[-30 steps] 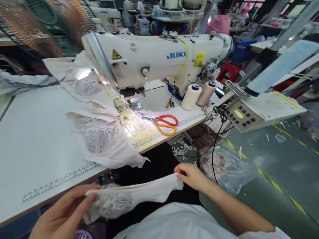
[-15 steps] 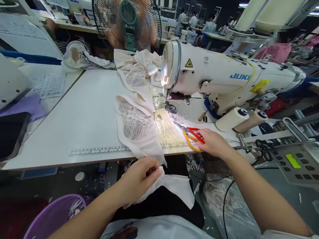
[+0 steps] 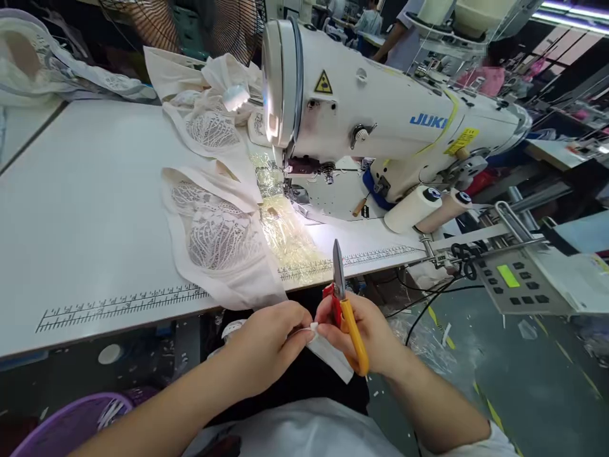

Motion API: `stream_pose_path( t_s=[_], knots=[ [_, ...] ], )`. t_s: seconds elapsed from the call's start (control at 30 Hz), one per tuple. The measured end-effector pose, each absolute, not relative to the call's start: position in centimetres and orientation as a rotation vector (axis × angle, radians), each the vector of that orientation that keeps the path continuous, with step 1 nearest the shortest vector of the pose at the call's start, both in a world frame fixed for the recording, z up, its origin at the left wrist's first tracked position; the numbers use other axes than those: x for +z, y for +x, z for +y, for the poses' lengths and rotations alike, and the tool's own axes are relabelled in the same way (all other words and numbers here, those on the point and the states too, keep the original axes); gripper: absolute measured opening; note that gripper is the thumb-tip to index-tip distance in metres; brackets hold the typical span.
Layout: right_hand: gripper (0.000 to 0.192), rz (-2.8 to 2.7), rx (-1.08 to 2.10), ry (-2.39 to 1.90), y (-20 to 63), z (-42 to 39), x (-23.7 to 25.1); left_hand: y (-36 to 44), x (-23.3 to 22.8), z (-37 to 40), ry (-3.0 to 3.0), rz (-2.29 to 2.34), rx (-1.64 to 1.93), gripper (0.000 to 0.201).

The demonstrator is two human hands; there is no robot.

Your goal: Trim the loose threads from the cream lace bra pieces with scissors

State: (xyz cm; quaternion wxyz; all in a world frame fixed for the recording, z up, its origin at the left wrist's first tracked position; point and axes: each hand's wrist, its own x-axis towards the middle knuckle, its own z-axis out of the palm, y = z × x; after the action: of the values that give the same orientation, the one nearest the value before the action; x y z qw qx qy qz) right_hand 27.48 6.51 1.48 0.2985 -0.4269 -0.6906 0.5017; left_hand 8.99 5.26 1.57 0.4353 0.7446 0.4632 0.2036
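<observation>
At lower centre of the frame, pinching the edge of a white fabric piece [image 3: 332,360] in the grip of the left hand [image 3: 266,346], with the right hand [image 3: 380,339] touching there too and curled around scissors [image 3: 347,311]. Judging progress, already equipped with the tool, with no cut discernible at the pinched edge. Farther out, at centre left, showing lace pieces [image 3: 219,238] on the desk [image 3: 104,209], impossible to tell whether finished or waiting.

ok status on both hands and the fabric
Left hand pinching white fabric. Right hand at the same fabric, also holding scissors. Nothing seen blocking either hand.
</observation>
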Motion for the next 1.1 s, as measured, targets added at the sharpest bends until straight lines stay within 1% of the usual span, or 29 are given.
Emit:
stream_pose_path(
  t_s=[0.13,0.23,0.3,0.37,0.47,0.63,0.73,0.83,1.0,1.1],
  knots=[
    [0.015,-1.845,1.346,-1.101,27.5,6.6,1.4,9.1,1.9,4.9,1.852,1.204,0.503,0.018],
    [0.008,-1.844,1.228,-1.084,27.3,6.1,1.1,9.2,1.6,4.1,1.971,1.277,0.593,0.013],
    [0.008,-1.829,1.112,-1.062,27.1,5.5,1.1,9.5,1.1,3.4,2.121,1.368,0.731,0.012],
    [0.012,-1.811,1.01,-1.025,26.9,5.0,1.4,9.8,0.7,2.7,2.23,1.423,0.93,0.012],
    [0.015,-1.786,0.944,-0.977,26.6,4.2,1.9,10.1,0.7,2.0,2.168,1.33,1.137,0.023],
    [0.012,-1.689,1.066,-0.956,25.9,3.5,2.6,9.9,1.8,1.5,1.805,1.257,1.041,0.02],
    [0.011,-1.659,1.144,-0.976,25.7,3.6,2.5,9.9,2.4,1.4,1.706,1.224,1.003,0.024],
    [0.023,-1.737,1.263,-0.958,26.6,4.0,2.0,9.8,2.8,1.6,1.555,1.196,0.925,0.028],
    [0.061,-2.034,1.586,-0.826,29.6,4.5,0.6,8.8,3.3,2.3,1.31,1.174,0.761,0.03],
    [0.073,-2.229,1.628,-0.86,30.6,4.2,0.0,8.3,3.1,2.8,1.241,1.179,0.722,0.029]
  ],
)
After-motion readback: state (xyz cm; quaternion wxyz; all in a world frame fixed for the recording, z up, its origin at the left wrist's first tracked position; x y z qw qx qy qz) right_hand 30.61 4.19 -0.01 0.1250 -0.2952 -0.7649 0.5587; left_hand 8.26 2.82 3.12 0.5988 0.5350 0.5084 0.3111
